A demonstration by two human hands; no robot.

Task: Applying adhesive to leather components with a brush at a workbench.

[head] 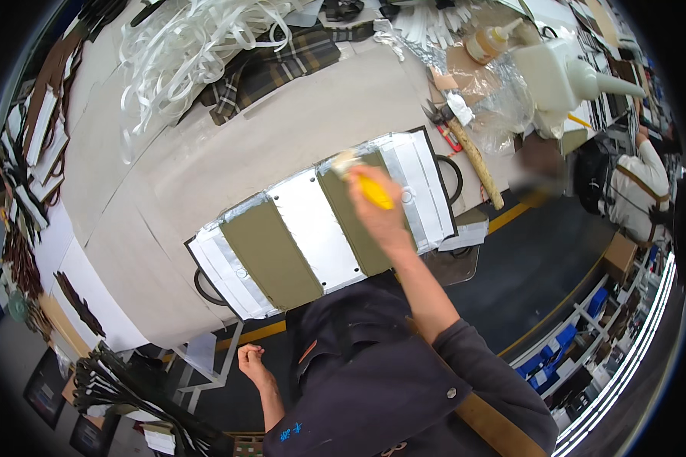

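Observation:
My right hand (377,211) grips a yellow-handled brush (374,191). The brush's pale bristles meet the far edge of a flat-laid panel (314,228), which looks like an unfolded bag body. White sheeting, two olive fabric bands (271,257) and a dark border make up this panel. A greyish smear runs along its far edge. Black loop handles stick out at both short ends, the right handle (451,180) and the left handle (206,288). Below the table's front edge, apart from the panel, hangs my left hand (252,363) with its fingers curled and nothing visible in it.
White ribbon (200,63) lies heaped beside plaid fabric (286,65) at the back. A wooden-handled hammer (474,160), a white spouted bottle (549,77) and an amber glue bottle (486,44) are at the right. Dark strips (120,383) hang at lower left. Another person (634,188) is at far right.

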